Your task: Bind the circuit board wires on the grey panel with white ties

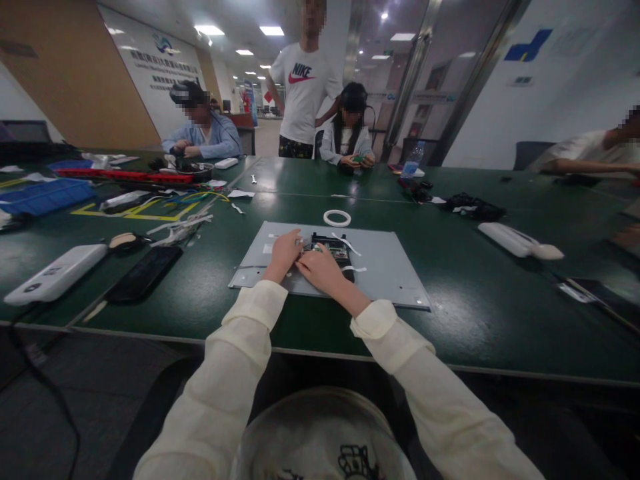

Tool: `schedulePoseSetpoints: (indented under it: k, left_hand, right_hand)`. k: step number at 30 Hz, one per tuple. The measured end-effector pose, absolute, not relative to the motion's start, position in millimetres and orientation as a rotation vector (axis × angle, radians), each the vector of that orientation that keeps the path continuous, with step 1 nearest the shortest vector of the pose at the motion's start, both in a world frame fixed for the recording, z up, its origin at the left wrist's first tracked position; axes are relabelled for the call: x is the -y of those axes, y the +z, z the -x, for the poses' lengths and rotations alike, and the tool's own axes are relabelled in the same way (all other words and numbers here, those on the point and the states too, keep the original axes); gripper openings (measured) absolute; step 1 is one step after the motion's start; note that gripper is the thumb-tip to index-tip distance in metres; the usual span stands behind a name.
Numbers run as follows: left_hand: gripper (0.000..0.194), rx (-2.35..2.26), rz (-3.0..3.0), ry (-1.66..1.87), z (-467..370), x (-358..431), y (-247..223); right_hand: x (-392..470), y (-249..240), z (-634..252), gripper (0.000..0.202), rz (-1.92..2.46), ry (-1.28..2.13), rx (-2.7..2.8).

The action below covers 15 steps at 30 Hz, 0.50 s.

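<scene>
A flat grey panel (385, 267) lies on the table in front of me. On it sits a black frame with a circuit board (341, 250), with white strips (356, 269) sticking out to its right. My left hand (286, 253) is at the frame's left edge, fingers bent together. Close against it, my right hand (321, 270) reaches over the frame's near left part with its fingers closed. The fingertips of both hands meet there, and whatever small thing they pinch is hidden. A white roll of tape (337, 218) lies just beyond the panel.
Left on the green table (280, 183) are a white power bank (57, 273), a black phone (145, 273), loose wires and a blue basket (47, 198). At right lie a white device (510, 240) and black cloth (473, 207). Several people are across and beside the table.
</scene>
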<state>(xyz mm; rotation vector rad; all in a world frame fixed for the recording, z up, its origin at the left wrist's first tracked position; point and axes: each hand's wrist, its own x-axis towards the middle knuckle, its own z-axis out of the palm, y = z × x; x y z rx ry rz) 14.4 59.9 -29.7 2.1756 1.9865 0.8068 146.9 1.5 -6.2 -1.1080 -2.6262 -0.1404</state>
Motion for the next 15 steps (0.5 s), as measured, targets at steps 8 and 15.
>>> schedulePoseSetpoints:
  k: [8, 15]
  left_hand:
    - [0.051, -2.073, -2.305, 0.708, -16, -58, -21]
    - [0.053, -2.046, -2.254, 0.759, -11, -64, -18]
  right_hand:
    - [-48, 37, -194, 0.032, 1.325, 0.163, 2.510]
    - [-143, 38, -244, 0.038, 1.848, 0.381, 2.424]
